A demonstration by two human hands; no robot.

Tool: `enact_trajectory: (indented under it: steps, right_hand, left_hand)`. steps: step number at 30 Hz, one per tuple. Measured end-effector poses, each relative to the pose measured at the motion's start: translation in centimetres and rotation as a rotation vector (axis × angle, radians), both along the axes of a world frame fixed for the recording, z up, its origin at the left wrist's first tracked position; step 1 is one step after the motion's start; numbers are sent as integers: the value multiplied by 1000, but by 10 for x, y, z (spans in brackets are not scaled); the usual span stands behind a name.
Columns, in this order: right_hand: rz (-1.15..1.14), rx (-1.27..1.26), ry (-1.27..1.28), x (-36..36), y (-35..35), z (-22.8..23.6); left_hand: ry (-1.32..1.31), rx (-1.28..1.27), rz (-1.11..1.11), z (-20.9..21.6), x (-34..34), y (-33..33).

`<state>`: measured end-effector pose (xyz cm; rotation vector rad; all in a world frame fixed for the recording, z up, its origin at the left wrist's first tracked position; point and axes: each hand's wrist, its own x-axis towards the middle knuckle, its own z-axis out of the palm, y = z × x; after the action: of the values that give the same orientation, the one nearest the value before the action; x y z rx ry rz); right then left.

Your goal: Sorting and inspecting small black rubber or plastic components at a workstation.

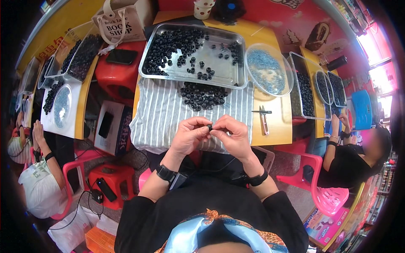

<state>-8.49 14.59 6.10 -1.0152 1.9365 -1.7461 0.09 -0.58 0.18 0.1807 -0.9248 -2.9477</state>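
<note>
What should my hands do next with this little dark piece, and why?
Perhaps steady the small dark piece with the left hand and turn it gently with the right hand: fingertips of both hands already meet at it, and the striped cloth beneath might catch it.

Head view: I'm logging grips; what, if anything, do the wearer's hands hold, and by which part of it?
A small dark piece, pinched between the left hand and the right hand; its gripped part is too small to tell.
</note>
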Motion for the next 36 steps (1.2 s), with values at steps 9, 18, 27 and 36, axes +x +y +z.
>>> enact_trajectory:
  steps: [9, 18, 27, 36]
  right_hand:
    - [77, 52, 108, -9, 2, 8]
    - [421, 81, 89, -17, 2, 17]
    - [192, 73, 167, -14, 10, 7]
    - [-811, 453, 534, -145, 142, 76]
  left_hand:
    - [44, -11, -40, -3, -2, 0]
    - [57, 41, -216, 6, 3, -6]
    - [3, -2, -226, 4, -1, -3]
    - [38, -36, -213, 3, -4, -1]
